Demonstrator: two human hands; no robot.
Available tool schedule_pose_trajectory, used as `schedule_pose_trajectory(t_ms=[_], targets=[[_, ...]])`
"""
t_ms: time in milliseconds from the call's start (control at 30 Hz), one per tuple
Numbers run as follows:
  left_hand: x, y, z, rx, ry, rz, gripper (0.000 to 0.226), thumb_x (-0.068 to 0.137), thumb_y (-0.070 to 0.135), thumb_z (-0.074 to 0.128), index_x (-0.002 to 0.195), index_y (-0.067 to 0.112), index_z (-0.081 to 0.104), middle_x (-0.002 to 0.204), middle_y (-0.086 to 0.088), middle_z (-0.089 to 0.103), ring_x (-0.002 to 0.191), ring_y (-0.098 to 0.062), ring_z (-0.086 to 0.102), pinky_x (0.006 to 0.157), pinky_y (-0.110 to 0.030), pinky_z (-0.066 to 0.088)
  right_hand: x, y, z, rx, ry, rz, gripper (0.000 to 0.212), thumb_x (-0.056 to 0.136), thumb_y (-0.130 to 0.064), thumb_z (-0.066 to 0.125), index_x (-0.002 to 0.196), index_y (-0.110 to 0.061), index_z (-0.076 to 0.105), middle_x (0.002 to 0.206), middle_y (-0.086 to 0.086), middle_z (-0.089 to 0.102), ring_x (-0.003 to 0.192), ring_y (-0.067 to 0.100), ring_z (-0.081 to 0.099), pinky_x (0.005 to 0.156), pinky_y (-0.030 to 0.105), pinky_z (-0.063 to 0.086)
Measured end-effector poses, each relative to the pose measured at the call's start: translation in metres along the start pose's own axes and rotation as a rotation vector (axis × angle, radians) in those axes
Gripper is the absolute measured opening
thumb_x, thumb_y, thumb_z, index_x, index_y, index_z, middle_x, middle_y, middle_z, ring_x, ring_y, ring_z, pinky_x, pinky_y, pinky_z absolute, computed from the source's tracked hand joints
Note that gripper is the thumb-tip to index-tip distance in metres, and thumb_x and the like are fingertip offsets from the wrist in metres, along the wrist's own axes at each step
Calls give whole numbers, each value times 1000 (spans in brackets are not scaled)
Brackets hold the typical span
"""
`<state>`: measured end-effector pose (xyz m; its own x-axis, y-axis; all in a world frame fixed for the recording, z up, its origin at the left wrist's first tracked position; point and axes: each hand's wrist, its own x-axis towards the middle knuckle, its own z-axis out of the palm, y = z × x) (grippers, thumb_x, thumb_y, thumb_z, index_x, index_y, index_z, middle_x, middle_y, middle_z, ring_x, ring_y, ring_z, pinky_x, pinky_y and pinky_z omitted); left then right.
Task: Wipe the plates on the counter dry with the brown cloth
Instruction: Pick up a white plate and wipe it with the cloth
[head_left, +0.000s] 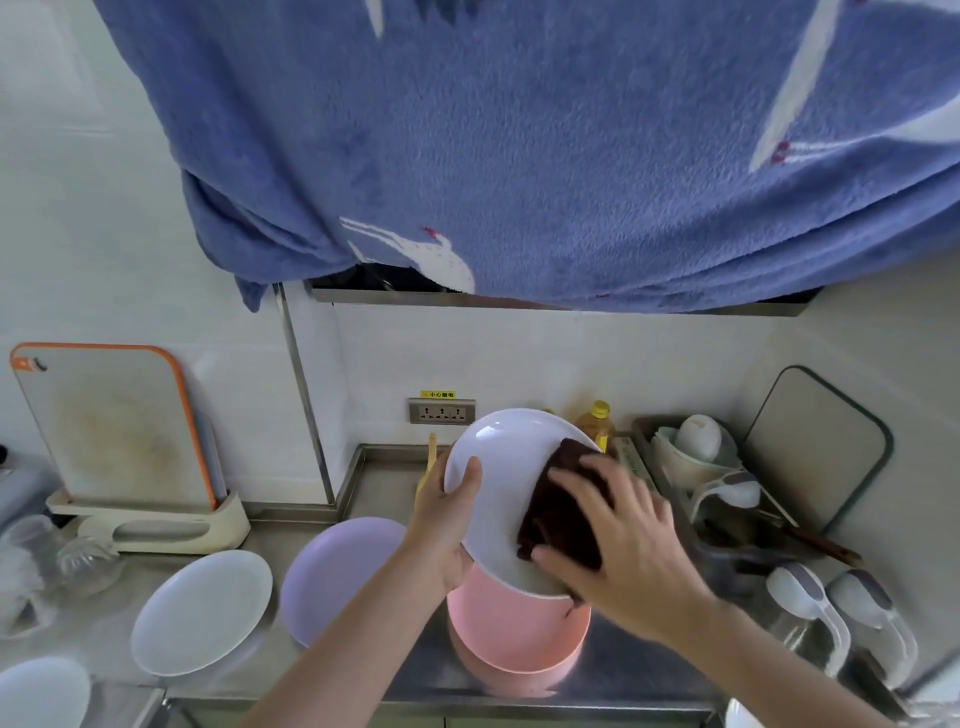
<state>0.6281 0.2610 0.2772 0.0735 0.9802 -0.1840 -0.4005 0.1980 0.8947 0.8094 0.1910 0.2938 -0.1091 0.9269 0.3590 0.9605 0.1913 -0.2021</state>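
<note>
My left hand (448, 525) grips the left rim of a white plate (506, 467), tilted up above the counter, thumb on its face. Against the plate's right half my right hand (621, 540) presses the brown cloth (558, 514), fingers spread over it. Directly beneath sits a stack of pink plates (514, 639). A lilac plate (337, 571) lies to the left of that stack, and a white plate (202, 610) lies further left. Another white plate (41, 691) shows at the bottom left corner.
A cutting board (109, 426) stands in a holder at the back left, glassware (31, 561) beside it. A dish rack (717, 478) with bowls and an oil bottle (597, 423) stand at the right. Two clear jugs (831, 618) are near right. A blue blanket (519, 145) hangs overhead.
</note>
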Motion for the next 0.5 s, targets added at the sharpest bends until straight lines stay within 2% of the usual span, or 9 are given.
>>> schedule_pose_trajectory(t_ms=[100, 167, 233, 333, 400, 467, 500], targets=[[2, 2, -2, -47, -13, -35, 37, 99, 28, 53, 135, 18, 54, 129, -12, 66, 115, -33, 65, 66, -35, 62, -20, 5, 19, -38, -77, -51, 74, 80, -80, 34, 136, -34, 47, 142, -2, 47, 133, 26, 39, 98, 52, 42], [4, 1, 0, -30, -11, -46, 36, 100, 28, 52, 135, 18, 54, 130, -12, 65, 114, -32, 65, 63, -34, 61, -23, 11, 25, -8, -99, -67, 78, 76, -82, 39, 137, -34, 45, 143, -3, 46, 131, 27, 39, 96, 52, 43], [8, -3, 4, -16, 23, -64, 35, 100, 29, 51, 134, 20, 55, 129, -10, 66, 112, -31, 66, 68, -38, 62, -29, 11, 28, -29, -90, -104, 76, 73, -79, 48, 133, -33, 51, 137, -3, 51, 122, 27, 45, 91, 50, 48], [12, -13, 15, 48, 97, -81, 34, 97, 35, 54, 131, 28, 57, 129, -5, 65, 113, -29, 64, 89, -50, 57, -42, 6, 34, -44, 29, -103, 48, 82, -57, 48, 122, -32, 61, 122, -6, 63, 104, 25, 59, 77, 44, 55], [12, -22, 29, 98, 101, -41, 35, 97, 35, 55, 132, 30, 55, 131, 3, 62, 115, -24, 61, 95, -45, 54, -48, -1, 37, 3, 71, -90, 42, 81, -44, 47, 119, -31, 61, 114, -10, 67, 95, 21, 63, 72, 39, 55], [9, -29, 43, 154, 54, 9, 32, 99, 28, 53, 130, 36, 50, 118, 18, 56, 104, -12, 59, 90, -33, 47, -53, -5, 42, 73, 80, -96, 46, 78, -38, 50, 122, -31, 57, 113, -14, 67, 93, 17, 63, 75, 37, 55], [8, -33, 49, 186, 41, 17, 32, 100, 26, 52, 124, 44, 43, 112, 20, 56, 98, -10, 58, 85, -30, 46, -55, -3, 43, 102, 73, -97, 49, 77, -36, 54, 125, -32, 55, 115, -15, 66, 94, 16, 63, 78, 36, 54]])
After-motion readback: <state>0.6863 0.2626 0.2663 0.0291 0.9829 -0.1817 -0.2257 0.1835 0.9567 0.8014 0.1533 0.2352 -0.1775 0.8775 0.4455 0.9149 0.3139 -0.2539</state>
